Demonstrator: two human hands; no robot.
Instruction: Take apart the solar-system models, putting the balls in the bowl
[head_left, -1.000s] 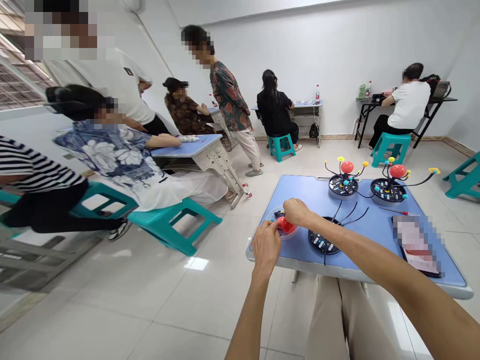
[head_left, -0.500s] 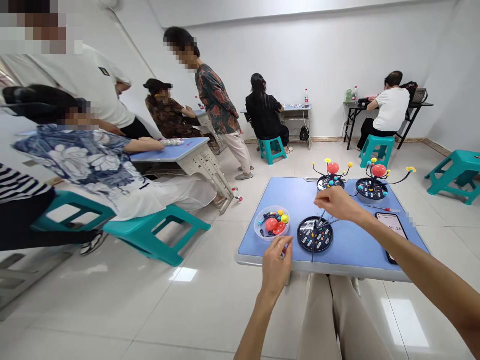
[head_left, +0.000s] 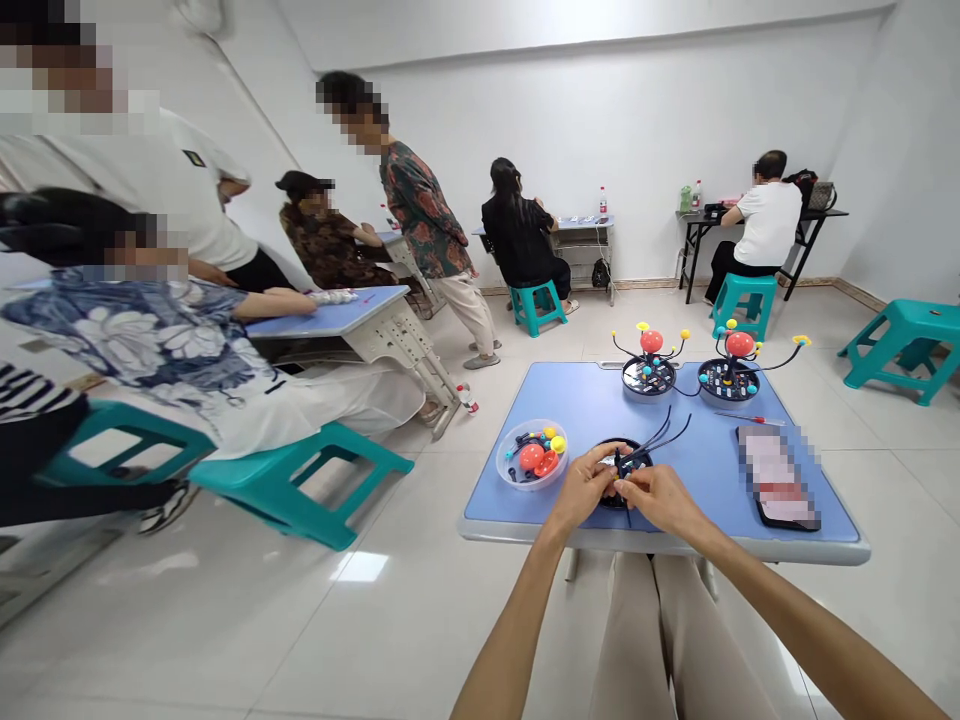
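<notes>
A round black base (head_left: 609, 446) with printed markings lies near the table's front edge, largely covered by my hands. Thin black curved arms (head_left: 660, 432) rise from its middle and point away to the right. My left hand (head_left: 586, 488) is closed around the black centre post (head_left: 618, 460) from the left. From the right, my right hand (head_left: 661, 496) pinches low beside the post; what lies between its fingertips is hidden. Left of my left hand stands a clear round tub (head_left: 504, 472) holding red half-balls, yellow balls and small black and blue parts.
Two assembled planet models (head_left: 651, 378) (head_left: 729, 382) stand at the back of the blue table (head_left: 555, 400). A red-handled screwdriver (head_left: 754, 419) and a phone (head_left: 780, 490) lie on the right. Several people sit or stand beyond, among teal stools (head_left: 300, 470) and other desks.
My right hand has come down from above the base to the post. My left hand has moved right from beside the tub onto the base. The black arms now show upright to the right.
</notes>
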